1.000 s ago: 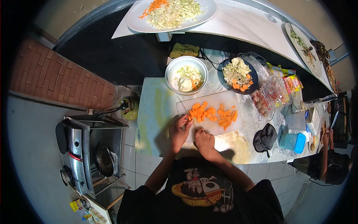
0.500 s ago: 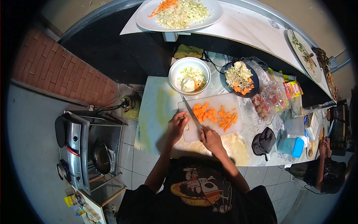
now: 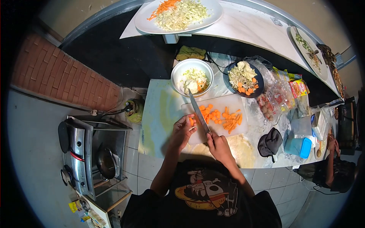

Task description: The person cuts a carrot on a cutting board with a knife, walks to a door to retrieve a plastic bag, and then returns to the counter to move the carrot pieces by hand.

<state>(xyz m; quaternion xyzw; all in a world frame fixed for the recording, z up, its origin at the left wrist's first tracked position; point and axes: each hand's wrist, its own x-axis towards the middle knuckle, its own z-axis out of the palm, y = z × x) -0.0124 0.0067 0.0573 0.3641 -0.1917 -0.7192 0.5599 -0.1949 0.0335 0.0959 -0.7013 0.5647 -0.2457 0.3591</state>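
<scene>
My right hand (image 3: 219,146) grips the handle of a long kitchen knife (image 3: 198,112). Its blade points away from me, above the left part of a white cutting board (image 3: 238,102), and its tip overlaps the bowl's near rim in view. To the left of the blade, my left hand (image 3: 183,130) pinches a small piece of carrot (image 3: 191,121) between thumb and fingers. Several cut carrot pieces (image 3: 231,121) lie on the board, to the right of the knife. Just beyond the board stands a white bowl (image 3: 174,76) with chopped pale vegetables and some orange bits.
Beyond the board sits a dark plate (image 3: 260,84) of bean sprouts, cabbage and carrot. Plastic bags (image 3: 279,97), a black cap (image 3: 270,142) and a blue-lidded container (image 3: 305,148) are to the right. A stove (image 3: 78,146) is at left; another person's hands (image 3: 333,146) show far right.
The knife has risen slightly, its tip now over the bowl's edge in view. My left hand has turned, bringing the carrot piece up into sight. The view has shifted a little.
</scene>
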